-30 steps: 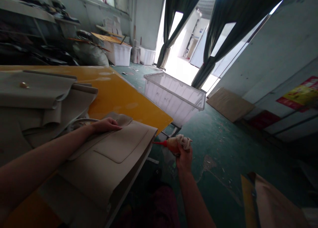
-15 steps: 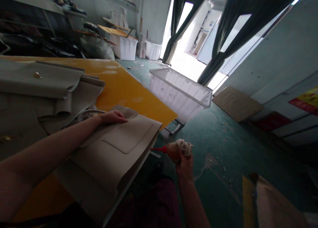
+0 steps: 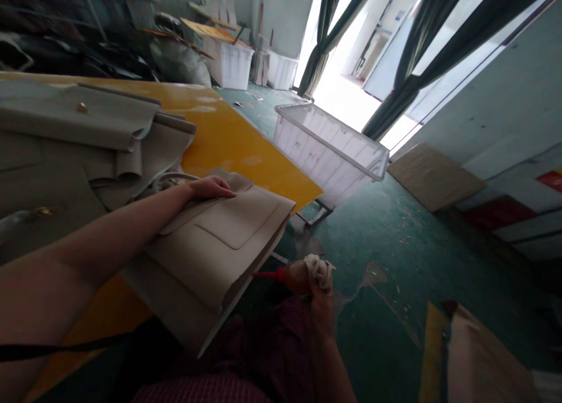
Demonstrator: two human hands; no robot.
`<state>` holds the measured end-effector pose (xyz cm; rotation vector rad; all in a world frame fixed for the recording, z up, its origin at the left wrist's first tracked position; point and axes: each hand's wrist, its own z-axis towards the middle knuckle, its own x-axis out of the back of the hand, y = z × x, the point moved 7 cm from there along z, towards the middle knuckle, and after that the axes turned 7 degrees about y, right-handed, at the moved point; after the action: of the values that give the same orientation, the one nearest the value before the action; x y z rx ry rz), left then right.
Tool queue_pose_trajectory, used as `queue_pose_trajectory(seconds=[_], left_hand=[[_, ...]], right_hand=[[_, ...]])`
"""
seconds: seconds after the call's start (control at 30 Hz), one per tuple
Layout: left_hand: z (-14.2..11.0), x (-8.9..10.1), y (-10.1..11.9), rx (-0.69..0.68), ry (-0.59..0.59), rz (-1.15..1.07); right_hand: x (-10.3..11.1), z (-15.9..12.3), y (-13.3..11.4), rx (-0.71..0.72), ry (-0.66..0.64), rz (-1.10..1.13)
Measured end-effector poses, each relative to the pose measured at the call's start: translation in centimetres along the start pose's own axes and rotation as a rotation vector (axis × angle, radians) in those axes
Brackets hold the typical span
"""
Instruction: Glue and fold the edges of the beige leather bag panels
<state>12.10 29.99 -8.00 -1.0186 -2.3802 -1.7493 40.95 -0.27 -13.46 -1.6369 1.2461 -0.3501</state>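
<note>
A beige leather-like bag (image 3: pixel 235 221), with a stitched or raised pocket outline on its face, lies over the front edge of the yellow table. My left hand (image 3: pixel 213 187) is closed on its upper part, fingertips against the surface; what lies under the fingers is hidden. In my right hand (image 3: pixel 321 300) is a squeeze bottle (image 3: pixel 296 276) of brownish liquid, gripped around its base with a crumpled whitish cloth (image 3: pixel 319 269). The bottle is tipped sideways. Its red nozzle (image 3: pixel 268 274) points left, close to the open edge between the bag's layers; contact cannot be made out.
More beige pieces with gold-coloured metal fittings (image 3: pixel 82 108) are stacked on the left of the yellow table (image 3: pixel 263 160). A large whitish plastic bin (image 3: pixel 318 151) stands beyond the table's corner. Brown sheet material (image 3: pixel 478 356) is at lower right. Tied curtains (image 3: pixel 322 45) frame a bright doorway.
The bottle in my right hand has moved left and slightly down, its nozzle now lower along the bag's open edge. My left hand keeps its place on the bag. The camera view has shifted.
</note>
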Motion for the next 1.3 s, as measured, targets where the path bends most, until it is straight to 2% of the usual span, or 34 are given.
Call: queue_pose_trajectory(seconds=[0.23, 0.53, 0.67, 0.87, 0.97, 1.17, 1.3], left_hand=[[-0.1, 0.0, 0.2, -0.037, 0.017, 0.012], [-0.6, -0.1, 0.6, 0.011, 0.05, -0.018], [-0.5, 0.0, 0.3, 0.037, 0.057, -0.023], [0.2, 0.4, -0.3, 0.013, 0.073, 0.006], [0.4, 0.4, -0.4, 0.0, 0.058, 0.014], [0.3, 0.3, -0.4, 0.01, 0.055, -0.006], [0.3, 0.3, -0.4, 0.009, 0.057, 0.007]], right_hand=[[0.8, -3.1, 1.5, -0.093, -0.053, 0.073], [1.0, -3.6, 0.9, -0.089, 0.044, 0.088], [2.0, -4.6, 2.6, -0.079, -0.043, 0.001], [3.8, -6.9, 5.5, -0.178, -0.078, -0.025], [3.8, -6.4, 4.9, -0.135, -0.084, -0.03], [2.1, -3.5, 1.5, -0.053, -0.013, -0.07], [1.3, -3.7, 1.0, -0.057, -0.012, -0.038]])
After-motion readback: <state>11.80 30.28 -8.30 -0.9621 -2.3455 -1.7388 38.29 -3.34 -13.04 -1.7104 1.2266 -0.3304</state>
